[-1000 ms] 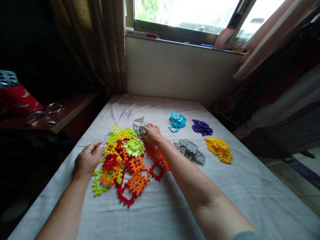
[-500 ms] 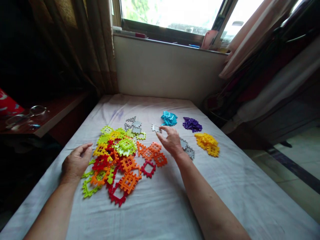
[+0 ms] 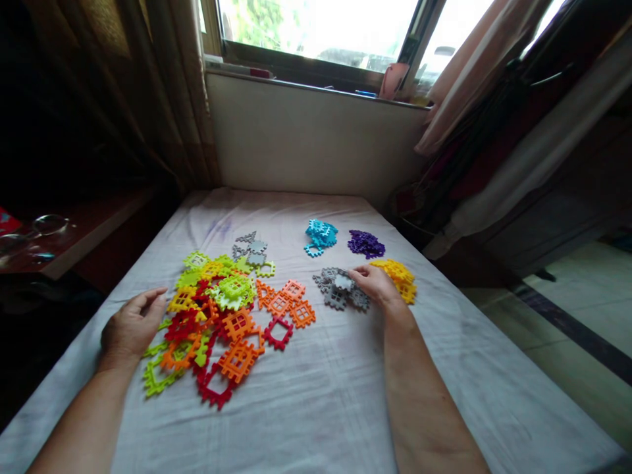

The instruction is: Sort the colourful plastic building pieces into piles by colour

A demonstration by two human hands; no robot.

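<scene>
My right hand pinches the edge of a light grey interlocking plastic tile over a pile of grey tiles. My left hand rests on the sheet with nothing in it, its fingers loosely stretched. Just right of it spreads a mixed heap of toothed tiles, with lime ones, orange ones and red ones. A few more grey tiles lie behind the heap. Beside my right wrist is a yellow pile, partly hidden by the hand.
Farther back sit a turquoise pile and a purple pile of tiles. A pale sheet covers the surface. Glasses lie on a dark wooden top at left. Clothes hang at right, beside the window.
My right hand has moved right and nearer, from beside the turquoise pile to the grey pile, bringing a light grey tile. The left hand stays by the mixed heap. The view has shifted slightly.
</scene>
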